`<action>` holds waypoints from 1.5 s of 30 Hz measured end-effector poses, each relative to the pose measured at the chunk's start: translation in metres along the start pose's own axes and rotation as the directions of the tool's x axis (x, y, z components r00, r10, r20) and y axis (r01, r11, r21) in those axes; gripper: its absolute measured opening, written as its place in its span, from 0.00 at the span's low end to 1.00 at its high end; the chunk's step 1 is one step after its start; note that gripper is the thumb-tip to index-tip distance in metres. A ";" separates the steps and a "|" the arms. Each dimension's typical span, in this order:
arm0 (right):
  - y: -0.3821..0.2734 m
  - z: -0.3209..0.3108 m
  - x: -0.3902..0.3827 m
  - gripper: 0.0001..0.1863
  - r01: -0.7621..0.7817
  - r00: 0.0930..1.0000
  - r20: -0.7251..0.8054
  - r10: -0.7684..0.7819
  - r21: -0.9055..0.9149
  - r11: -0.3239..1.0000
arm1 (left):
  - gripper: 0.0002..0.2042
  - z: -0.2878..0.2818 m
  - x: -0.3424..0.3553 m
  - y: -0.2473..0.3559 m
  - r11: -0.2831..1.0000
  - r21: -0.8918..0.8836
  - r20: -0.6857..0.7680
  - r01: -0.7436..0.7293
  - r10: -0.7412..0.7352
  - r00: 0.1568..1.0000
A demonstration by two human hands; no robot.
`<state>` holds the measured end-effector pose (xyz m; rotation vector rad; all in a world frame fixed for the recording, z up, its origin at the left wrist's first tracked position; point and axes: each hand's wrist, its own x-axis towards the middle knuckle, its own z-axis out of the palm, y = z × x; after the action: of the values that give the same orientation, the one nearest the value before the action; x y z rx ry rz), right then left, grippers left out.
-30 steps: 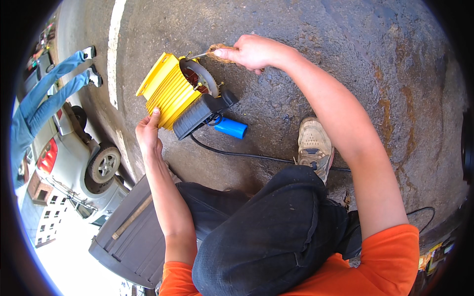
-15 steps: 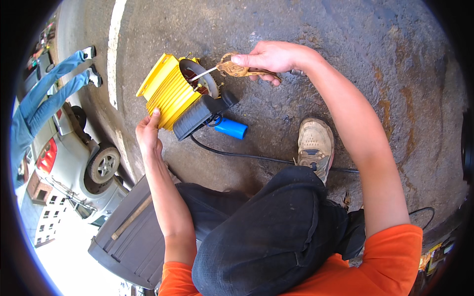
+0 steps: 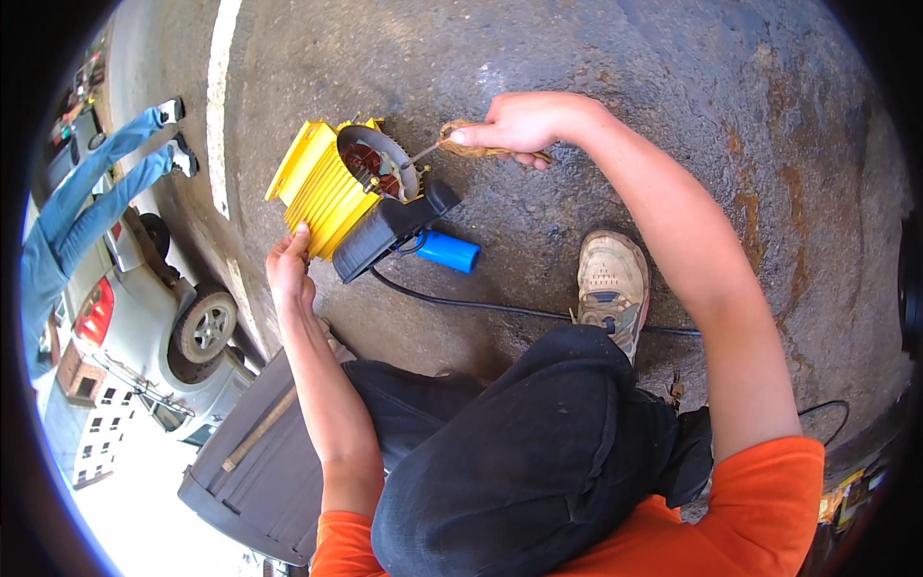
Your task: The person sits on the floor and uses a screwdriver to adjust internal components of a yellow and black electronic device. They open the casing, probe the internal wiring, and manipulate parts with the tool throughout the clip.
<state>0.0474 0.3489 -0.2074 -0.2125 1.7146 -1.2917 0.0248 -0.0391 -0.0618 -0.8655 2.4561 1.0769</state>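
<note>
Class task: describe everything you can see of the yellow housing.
The yellow housing, apparently painted metal, has parallel ribs and a flat flange on its left. It lies on the ground, its round, dark-rimmed open end facing right, reddish inside. A black box adjoins its near side. The left hand touches its ribs; a tool in the right hand reaches the open end, contact unclear.

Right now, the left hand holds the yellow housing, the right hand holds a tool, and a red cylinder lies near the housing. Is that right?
Not quite: the cylinder is blue, not red, as the head view shows. It does lie near the yellow housing, which the left hand holds, and the right hand does hold a tool.
</note>
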 end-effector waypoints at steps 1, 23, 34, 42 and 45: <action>-0.004 0.000 0.003 0.44 -0.013 1.000 -0.026 0.012 -0.038 0.999 | 0.13 0.001 0.001 -0.001 1.000 0.007 -0.003 0.015 -0.015 1.000; -0.041 0.029 0.016 0.39 0.073 0.973 -0.196 -0.119 -0.224 0.972 | 0.25 -0.011 0.018 -0.013 0.954 0.255 0.035 0.156 -0.171 0.985; -0.062 0.029 0.029 0.28 0.132 0.985 -0.075 -0.154 -0.237 0.962 | 0.27 -0.018 0.020 -0.017 0.936 0.280 0.003 0.215 -0.225 0.974; -0.061 0.023 0.048 0.26 0.189 0.967 -0.133 -0.216 -0.191 0.963 | 0.27 -0.017 0.013 -0.012 0.939 0.248 0.009 0.237 -0.247 0.969; -0.058 0.019 0.049 0.26 0.193 0.972 -0.091 -0.216 -0.212 0.958 | 0.26 -0.019 0.015 -0.014 0.936 0.245 -0.008 0.254 -0.260 0.966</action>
<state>0.0138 0.2811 -0.1875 -0.4542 1.9639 -1.2972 0.0210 -0.0668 -0.0646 -1.0485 2.3105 0.6732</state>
